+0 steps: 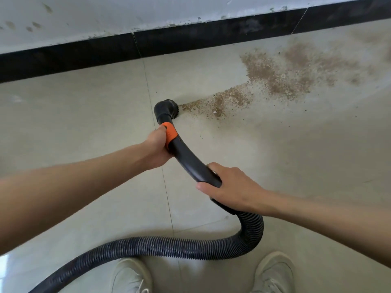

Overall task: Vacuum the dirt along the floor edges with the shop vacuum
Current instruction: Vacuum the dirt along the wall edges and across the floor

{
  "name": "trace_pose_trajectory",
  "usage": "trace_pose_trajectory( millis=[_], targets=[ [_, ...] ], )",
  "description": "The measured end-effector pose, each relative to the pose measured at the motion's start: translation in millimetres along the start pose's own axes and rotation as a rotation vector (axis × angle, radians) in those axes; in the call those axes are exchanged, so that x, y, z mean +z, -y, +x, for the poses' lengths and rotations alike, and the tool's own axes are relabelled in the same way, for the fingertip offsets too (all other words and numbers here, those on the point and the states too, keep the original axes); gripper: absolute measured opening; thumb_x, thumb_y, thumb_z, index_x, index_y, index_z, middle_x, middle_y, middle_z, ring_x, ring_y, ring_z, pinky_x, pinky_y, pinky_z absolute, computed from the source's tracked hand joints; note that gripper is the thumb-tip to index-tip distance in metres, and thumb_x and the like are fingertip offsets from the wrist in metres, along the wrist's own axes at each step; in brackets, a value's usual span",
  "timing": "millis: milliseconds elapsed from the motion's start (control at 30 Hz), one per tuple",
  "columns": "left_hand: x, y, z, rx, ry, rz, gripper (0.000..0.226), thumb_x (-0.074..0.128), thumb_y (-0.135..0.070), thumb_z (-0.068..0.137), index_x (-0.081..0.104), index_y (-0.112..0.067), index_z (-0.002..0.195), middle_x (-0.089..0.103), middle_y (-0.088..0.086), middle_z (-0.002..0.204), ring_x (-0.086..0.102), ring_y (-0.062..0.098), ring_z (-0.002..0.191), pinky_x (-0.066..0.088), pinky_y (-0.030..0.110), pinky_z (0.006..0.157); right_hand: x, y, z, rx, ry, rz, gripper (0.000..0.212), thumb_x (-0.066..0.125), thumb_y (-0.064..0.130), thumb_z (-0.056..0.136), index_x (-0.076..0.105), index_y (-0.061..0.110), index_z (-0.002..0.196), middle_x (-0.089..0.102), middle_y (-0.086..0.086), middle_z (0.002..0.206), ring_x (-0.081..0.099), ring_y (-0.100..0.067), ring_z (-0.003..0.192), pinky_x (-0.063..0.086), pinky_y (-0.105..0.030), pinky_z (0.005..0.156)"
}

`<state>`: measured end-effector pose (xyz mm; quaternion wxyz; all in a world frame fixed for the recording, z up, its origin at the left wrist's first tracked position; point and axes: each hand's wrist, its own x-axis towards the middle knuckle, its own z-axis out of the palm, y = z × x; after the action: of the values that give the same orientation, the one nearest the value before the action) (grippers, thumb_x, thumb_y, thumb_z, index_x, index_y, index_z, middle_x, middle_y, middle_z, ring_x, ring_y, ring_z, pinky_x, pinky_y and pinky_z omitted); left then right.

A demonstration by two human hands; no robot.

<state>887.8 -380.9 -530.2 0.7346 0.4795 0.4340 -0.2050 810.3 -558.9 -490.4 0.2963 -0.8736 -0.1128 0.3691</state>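
Note:
A black curved vacuum wand (186,157) with an orange collar (171,133) ends in a round brush nozzle (166,108) that rests on the pale tiled floor. My left hand (157,146) grips the wand at the orange collar. My right hand (228,187) grips the wand's lower end where the ribbed hose (251,229) joins it. Brown dirt (275,75) spreads over the tiles to the right of the nozzle, and its nearest streak (211,103) touches the brush. The vacuum body is out of view.
A black skirting board (190,37) runs along the foot of a stained white wall (105,13) at the top. The hose loops across the floor in front of two pale shoes (131,275) and leaves at the bottom left.

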Motion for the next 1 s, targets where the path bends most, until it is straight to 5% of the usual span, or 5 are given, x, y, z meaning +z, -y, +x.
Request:
trace_pose_trajectory(
  millis=[200, 400, 533, 800, 1000],
  targets=[
    [16.5, -12.3, 7.2, 0.043, -0.018, 0.007, 0.040, 0.037, -0.028, 0.100, 0.043, -0.009, 0.134, 0.050, 0.004, 0.081, 0.050, 0.016, 0.070, 0.045, 0.031, 0.070, -11.9, -1.4, 16.1, -0.035, -0.049, 0.069, 0.033, 0.050, 0.052, 0.092, 0.049, 0.021, 0.102, 0.061, -0.001, 0.086, 0.059, -0.020, 0.077, 0.045, -0.034, 0.066],
    [12.4, 34.1, 2.5, 0.087, -0.131, -0.004, 0.034, 0.035, -0.041, 0.100, 0.046, -0.010, 0.109, 0.055, 0.007, 0.093, 0.054, 0.018, 0.083, 0.047, 0.031, 0.075, 9.1, -19.0, -7.1, -0.034, -0.012, 0.028, 0.032, 0.051, 0.053, 0.090, 0.046, 0.022, 0.098, 0.062, -0.001, 0.082, 0.060, -0.022, 0.075, 0.047, -0.035, 0.067],
    [22.7, 42.8, -2.2, 0.098, -0.117, 0.012, 0.033, 0.034, -0.040, 0.101, 0.048, -0.011, 0.092, 0.053, 0.007, 0.080, 0.052, 0.017, 0.069, 0.046, 0.030, 0.063, 12.8, -28.6, -19.4, -0.028, -0.043, 0.061, 0.034, 0.051, 0.054, 0.089, 0.050, 0.021, 0.100, 0.064, -0.001, 0.082, 0.061, -0.022, 0.076, 0.052, -0.039, 0.072],
    [37.7, -4.0, 18.3, 0.159, -0.112, 0.030, 0.049, 0.032, -0.045, 0.100, 0.048, -0.007, 0.126, 0.051, 0.004, 0.076, 0.052, 0.014, 0.065, 0.045, 0.027, 0.057, -25.3, -10.5, 21.1, -0.081, -0.085, 0.090, 0.031, 0.054, 0.048, 0.092, 0.047, 0.019, 0.083, 0.061, 0.001, 0.078, 0.061, -0.020, 0.076, 0.047, -0.031, 0.066],
    [34.7, 38.1, -3.5, 0.231, -0.173, 0.196, 0.048, 0.036, -0.051, 0.097, 0.048, -0.005, 0.104, 0.052, 0.005, 0.083, 0.053, 0.017, 0.074, 0.047, 0.029, 0.069, -8.8, -24.2, -2.4, -0.051, -0.054, 0.045, 0.032, 0.053, 0.051, 0.090, 0.047, 0.021, 0.087, 0.060, 0.000, 0.080, 0.061, -0.021, 0.076, 0.049, -0.036, 0.069]
  ],
)
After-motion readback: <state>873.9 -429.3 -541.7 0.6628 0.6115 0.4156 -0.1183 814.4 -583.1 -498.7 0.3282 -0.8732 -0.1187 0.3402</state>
